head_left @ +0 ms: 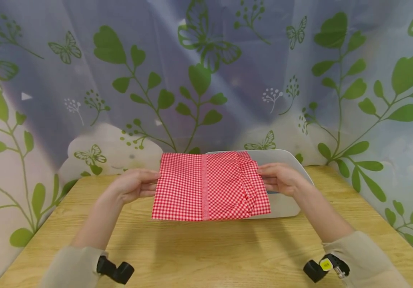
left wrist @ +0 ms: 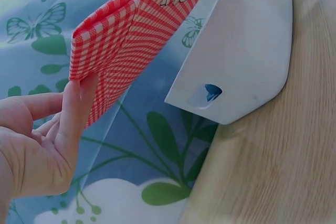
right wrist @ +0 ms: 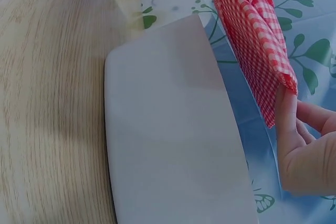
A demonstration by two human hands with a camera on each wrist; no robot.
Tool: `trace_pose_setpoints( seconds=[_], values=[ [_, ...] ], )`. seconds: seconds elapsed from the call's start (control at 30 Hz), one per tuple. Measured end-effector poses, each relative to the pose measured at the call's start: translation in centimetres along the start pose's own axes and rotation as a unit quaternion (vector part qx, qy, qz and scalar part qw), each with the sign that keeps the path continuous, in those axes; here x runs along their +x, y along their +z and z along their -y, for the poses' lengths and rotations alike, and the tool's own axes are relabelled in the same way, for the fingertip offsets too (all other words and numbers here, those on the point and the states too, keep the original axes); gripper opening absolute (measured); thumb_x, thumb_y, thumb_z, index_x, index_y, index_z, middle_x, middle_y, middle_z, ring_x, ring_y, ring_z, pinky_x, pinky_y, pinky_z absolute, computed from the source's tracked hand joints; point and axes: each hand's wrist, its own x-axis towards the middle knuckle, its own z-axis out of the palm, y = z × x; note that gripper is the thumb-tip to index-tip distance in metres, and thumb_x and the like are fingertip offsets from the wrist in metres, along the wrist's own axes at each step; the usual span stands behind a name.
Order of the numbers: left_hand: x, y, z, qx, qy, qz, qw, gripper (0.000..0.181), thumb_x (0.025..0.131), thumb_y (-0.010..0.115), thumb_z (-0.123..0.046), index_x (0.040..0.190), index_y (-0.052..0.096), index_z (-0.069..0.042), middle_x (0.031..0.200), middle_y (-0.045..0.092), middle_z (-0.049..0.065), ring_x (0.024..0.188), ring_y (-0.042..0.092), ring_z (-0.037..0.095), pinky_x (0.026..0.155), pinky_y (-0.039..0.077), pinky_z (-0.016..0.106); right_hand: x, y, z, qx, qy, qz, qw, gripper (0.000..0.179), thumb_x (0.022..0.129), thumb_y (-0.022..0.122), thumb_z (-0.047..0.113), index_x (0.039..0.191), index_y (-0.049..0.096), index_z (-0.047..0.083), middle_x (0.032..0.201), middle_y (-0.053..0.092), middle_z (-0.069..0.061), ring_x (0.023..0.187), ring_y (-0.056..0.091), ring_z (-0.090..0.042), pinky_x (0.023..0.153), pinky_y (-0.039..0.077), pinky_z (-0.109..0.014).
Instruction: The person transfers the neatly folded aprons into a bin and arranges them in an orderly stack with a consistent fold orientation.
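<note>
A folded red-and-white checked cloth (head_left: 206, 186) hangs raised above the table, held by both hands. A paler seam strip runs down its middle, and its right part is creased. My left hand (head_left: 138, 186) pinches the left edge; in the left wrist view the thumb and fingers grip a corner of the cloth (left wrist: 121, 51), and a cartoon print shows on its underside. My right hand (head_left: 280, 179) pinches the right edge, with some fingers hidden behind it. In the right wrist view the cloth (right wrist: 257, 51) sags in loose folds above the thumb.
Behind and below the cloth stands a white plastic bin (head_left: 289, 206), partly hidden by it. A handle hole shows in the wall of the bin (left wrist: 231, 61), with something blue inside. The wooden table (head_left: 206, 252) meets a leaf-and-butterfly printed curtain (head_left: 228, 100) at the back and sides.
</note>
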Motion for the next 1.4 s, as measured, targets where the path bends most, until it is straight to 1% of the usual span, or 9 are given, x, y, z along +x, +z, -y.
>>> trace_pose_setpoints(
  seconds=[0.13, 0.27, 0.33, 0.57, 0.73, 0.87, 1.07, 1.3, 1.4],
  values=[
    [0.6, 0.7, -0.2, 0.010, -0.001, -0.007, 0.9999, 0.017, 0.097, 0.045, -0.005, 0.106, 0.058, 0.001, 0.077, 0.068, 0.004, 0.067, 0.067, 0.012, 0.067, 0.055, 0.026, 0.0, -0.7, -0.1, 0.003, 0.004, -0.012, 0.9999, 0.009, 0.094, 0.050, 0.004, 0.100, 0.056, 0.003, 0.078, 0.068, -0.002, 0.070, 0.066, -0.012, 0.066, 0.055, -0.024],
    [1.3, 1.2, -0.3, 0.008, -0.005, -0.011, 0.9999, 0.015, 0.096, 0.047, -0.005, 0.094, 0.062, -0.005, 0.076, 0.068, 0.004, 0.066, 0.066, 0.013, 0.067, 0.055, 0.026, -0.2, -1.4, -0.2, 0.015, 0.004, -0.022, 0.9996, 0.016, 0.094, 0.049, 0.003, 0.088, 0.061, 0.009, 0.076, 0.068, -0.002, 0.069, 0.066, -0.013, 0.066, 0.055, -0.024],
    [1.7, 1.4, -0.4, 0.009, -0.006, -0.017, 0.9998, 0.013, 0.095, 0.048, -0.005, 0.094, 0.061, -0.005, 0.076, 0.068, 0.004, 0.065, 0.066, 0.013, 0.067, 0.055, 0.026, -0.4, -1.6, -0.1, 0.020, 0.002, -0.024, 0.9995, 0.016, 0.094, 0.049, 0.003, 0.087, 0.062, 0.010, 0.077, 0.068, -0.002, 0.069, 0.066, -0.013, 0.066, 0.055, -0.024],
    [2.9, 2.2, -0.3, 0.023, 0.000, -0.024, 0.9994, 0.013, 0.095, 0.048, -0.005, 0.105, 0.055, 0.000, 0.075, 0.067, 0.003, 0.066, 0.065, 0.012, 0.067, 0.056, 0.027, -0.7, -2.3, 0.0, 0.025, 0.003, -0.028, 0.9993, 0.016, 0.094, 0.050, 0.004, 0.087, 0.062, 0.010, 0.078, 0.068, -0.002, 0.071, 0.066, -0.013, 0.067, 0.055, -0.024],
    [3.8, 3.0, -0.4, 0.032, 0.002, -0.019, 0.9993, 0.026, 0.096, 0.046, -0.006, 0.119, 0.047, 0.008, 0.076, 0.066, 0.001, 0.066, 0.065, 0.010, 0.068, 0.055, 0.025, -1.0, -3.0, 0.3, 0.020, 0.004, -0.048, 0.9986, 0.007, 0.094, 0.052, 0.005, 0.095, 0.058, 0.006, 0.079, 0.068, -0.001, 0.072, 0.066, -0.013, 0.068, 0.054, -0.024],
    [4.4, 3.8, -0.5, 0.035, 0.002, -0.033, 0.9989, 0.034, 0.096, 0.046, -0.005, 0.125, 0.042, 0.012, 0.075, 0.066, 0.001, 0.065, 0.064, 0.010, 0.067, 0.055, 0.026, -1.0, -3.8, 0.5, 0.025, 0.004, -0.052, 0.9983, 0.014, 0.094, 0.052, 0.006, 0.087, 0.063, 0.010, 0.079, 0.068, -0.001, 0.073, 0.066, -0.012, 0.068, 0.054, -0.023],
    [5.6, 4.9, -0.6, 0.035, -0.003, -0.047, 0.9983, 0.037, 0.096, 0.047, -0.005, 0.127, 0.042, 0.013, 0.074, 0.066, 0.003, 0.065, 0.065, 0.012, 0.068, 0.055, 0.027, -1.0, -4.9, 0.7, 0.017, 0.006, -0.059, 0.9981, 0.024, 0.095, 0.050, 0.005, 0.079, 0.066, 0.015, 0.077, 0.068, 0.002, 0.070, 0.065, -0.009, 0.063, 0.053, -0.019],
    [6.7, 5.9, -0.3, 0.037, -0.014, -0.073, 0.9965, 0.036, 0.095, 0.049, -0.005, 0.128, 0.045, 0.011, 0.076, 0.066, 0.004, 0.068, 0.065, 0.014, 0.072, 0.055, 0.030, -0.9, -5.8, 1.0, 0.013, 0.004, -0.075, 0.9971, 0.024, 0.094, 0.050, 0.004, 0.079, 0.065, 0.014, 0.076, 0.068, 0.001, 0.071, 0.066, -0.010, 0.063, 0.053, -0.020],
    [7.1, 6.2, -0.1, 0.035, -0.017, -0.074, 0.9965, 0.036, 0.095, 0.048, -0.005, 0.128, 0.046, 0.010, 0.076, 0.066, 0.004, 0.068, 0.065, 0.013, 0.072, 0.055, 0.030, -0.8, -6.1, 1.1, 0.011, 0.003, -0.082, 0.9966, 0.021, 0.094, 0.050, 0.004, 0.080, 0.063, 0.013, 0.076, 0.068, 0.002, 0.071, 0.066, -0.010, 0.065, 0.054, -0.021]
  ],
)
